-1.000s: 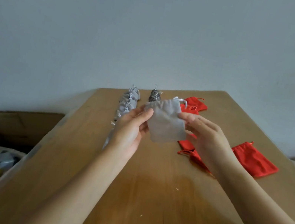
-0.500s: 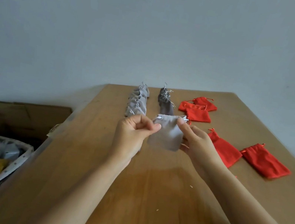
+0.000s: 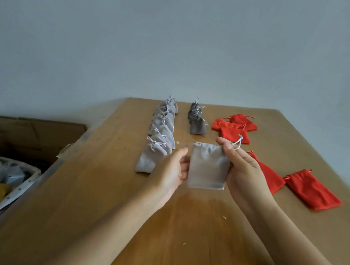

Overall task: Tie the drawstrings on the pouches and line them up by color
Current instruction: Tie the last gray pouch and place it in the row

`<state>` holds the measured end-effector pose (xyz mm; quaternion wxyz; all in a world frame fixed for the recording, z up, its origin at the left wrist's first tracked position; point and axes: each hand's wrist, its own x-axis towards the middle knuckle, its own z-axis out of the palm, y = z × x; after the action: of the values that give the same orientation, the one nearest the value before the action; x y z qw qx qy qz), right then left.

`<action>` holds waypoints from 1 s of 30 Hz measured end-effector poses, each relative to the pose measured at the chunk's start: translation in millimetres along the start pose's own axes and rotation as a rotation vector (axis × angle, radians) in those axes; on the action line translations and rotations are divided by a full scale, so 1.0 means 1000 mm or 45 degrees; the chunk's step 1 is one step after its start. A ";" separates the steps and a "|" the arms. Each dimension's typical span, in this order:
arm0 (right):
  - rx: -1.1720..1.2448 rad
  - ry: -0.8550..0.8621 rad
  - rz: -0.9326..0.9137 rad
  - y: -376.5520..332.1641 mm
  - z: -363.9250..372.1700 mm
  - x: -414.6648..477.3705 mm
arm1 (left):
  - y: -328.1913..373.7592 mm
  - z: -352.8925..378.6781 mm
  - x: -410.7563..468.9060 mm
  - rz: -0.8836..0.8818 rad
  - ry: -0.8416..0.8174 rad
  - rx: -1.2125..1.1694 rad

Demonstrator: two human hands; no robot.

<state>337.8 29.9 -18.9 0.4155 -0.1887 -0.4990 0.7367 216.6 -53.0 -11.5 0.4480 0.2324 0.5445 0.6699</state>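
Above the tabletop (image 3: 175, 236), a person holds a light grey pouch (image 3: 207, 166) between both hands. The left hand (image 3: 168, 173) grips its left edge with curled fingers (image 3: 182, 171). The right hand (image 3: 243, 174) pinches a white drawstring loop (image 3: 239, 141) between thumb and fingers (image 3: 225, 143). A second cord end (image 3: 183, 144) juts free just above the left fingers. Beyond the left fingers lies a row of tied grey pouches (image 3: 159, 139). Beyond the right fingers are dark grey pouches (image 3: 197, 122) and red pouches (image 3: 233, 128), with loose red pouches (image 3: 312, 190) to their right.
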 end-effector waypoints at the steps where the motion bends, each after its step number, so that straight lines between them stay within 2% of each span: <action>1: -0.014 -0.012 -0.006 0.000 0.000 -0.002 | 0.000 0.001 -0.001 -0.051 -0.035 -0.028; 6: -0.064 -0.055 0.025 0.004 0.003 -0.004 | 0.008 0.001 -0.006 -0.065 -0.008 -0.198; 11: 0.001 0.009 0.030 0.008 0.003 -0.003 | 0.016 -0.009 -0.009 -0.144 -0.159 -0.528; 21: 0.339 0.117 0.163 -0.002 0.001 0.005 | 0.019 -0.007 -0.011 0.006 -0.117 -0.652; 30: 0.695 0.119 0.135 -0.012 -0.011 0.012 | 0.021 -0.015 -0.005 0.154 -0.167 -0.540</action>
<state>343.4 48.2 -11.8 0.4344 -0.1294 -0.2519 0.8551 199.9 -65.5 4.2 0.4804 0.2083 0.3463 0.7783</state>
